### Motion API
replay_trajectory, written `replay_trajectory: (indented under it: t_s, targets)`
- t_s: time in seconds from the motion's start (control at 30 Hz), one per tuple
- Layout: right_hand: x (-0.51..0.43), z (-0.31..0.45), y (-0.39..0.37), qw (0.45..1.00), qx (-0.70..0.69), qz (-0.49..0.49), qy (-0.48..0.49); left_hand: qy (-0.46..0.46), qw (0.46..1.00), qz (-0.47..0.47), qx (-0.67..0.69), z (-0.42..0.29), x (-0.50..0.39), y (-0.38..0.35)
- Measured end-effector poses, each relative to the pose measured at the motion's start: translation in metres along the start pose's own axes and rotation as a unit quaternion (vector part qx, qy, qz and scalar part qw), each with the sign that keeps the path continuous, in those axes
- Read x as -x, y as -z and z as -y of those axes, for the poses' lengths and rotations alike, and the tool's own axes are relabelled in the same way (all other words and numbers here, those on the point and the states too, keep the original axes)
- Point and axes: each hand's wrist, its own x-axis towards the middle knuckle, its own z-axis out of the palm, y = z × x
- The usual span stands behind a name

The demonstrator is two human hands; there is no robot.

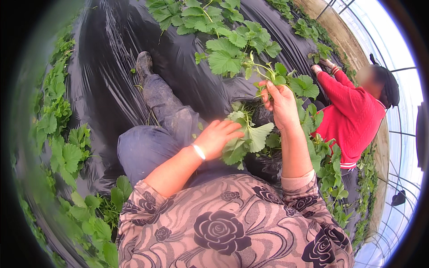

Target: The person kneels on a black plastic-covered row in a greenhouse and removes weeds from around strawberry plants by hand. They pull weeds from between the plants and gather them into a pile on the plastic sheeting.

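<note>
My right hand [281, 102] pinches thin green strawberry stems [264, 68] between thumb and fingers, above the edge of the planted bed. My left hand [218, 139], with a silvery bracelet [199, 152] at its wrist, lies with extended fingers against the leaves of a strawberry plant [256, 135]. Its thumb is hidden. The plant grows through an opening in black plastic mulch film [187, 50], between my two forearms. Broad toothed leaves [226, 58] spread over the film just beyond my right hand.
A person in a red sweater [348, 114] bends over plants at the right, both gloved hands low among leaves. My bent knee [144, 147] and muddy boot [144, 63] are in the furrow. Another strawberry row [67, 157] runs along the left. A plastic-covered greenhouse wall [399, 130] curves at the right.
</note>
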Motion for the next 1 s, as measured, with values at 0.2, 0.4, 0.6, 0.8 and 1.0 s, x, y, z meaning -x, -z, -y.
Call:
replay_trajectory:
  t_s: [0.2, 0.4, 0.6, 0.8, 1.0]
  targets:
    - [-0.001, 0.038, -0.062, 0.931, 0.199, 0.222, 0.211, 0.056, 0.997, 0.013, 0.057, -0.01, -0.005, 0.008]
    - [-0.029, -0.007, 0.002, 0.905, 0.41, 0.101, 0.059, 0.124, 0.974, 0.004, 0.188, -0.015, 0.006, 0.014]
    - [0.002, -0.085, 0.077, 0.866, 0.495, -0.065, 0.008, 0.292, 0.808, 0.014, 0.511, 0.001, 0.004, 0.001]
    - [0.043, -0.115, 0.041, 0.896, 0.332, 0.276, 0.104, 0.227, 0.784, 0.003, 0.578, 0.004, -0.003, 0.0]
    - [0.002, -0.111, 0.018, 0.985, 0.144, 0.098, -0.019, 0.339, 0.878, -0.101, 0.321, 0.025, -0.009, 0.008]
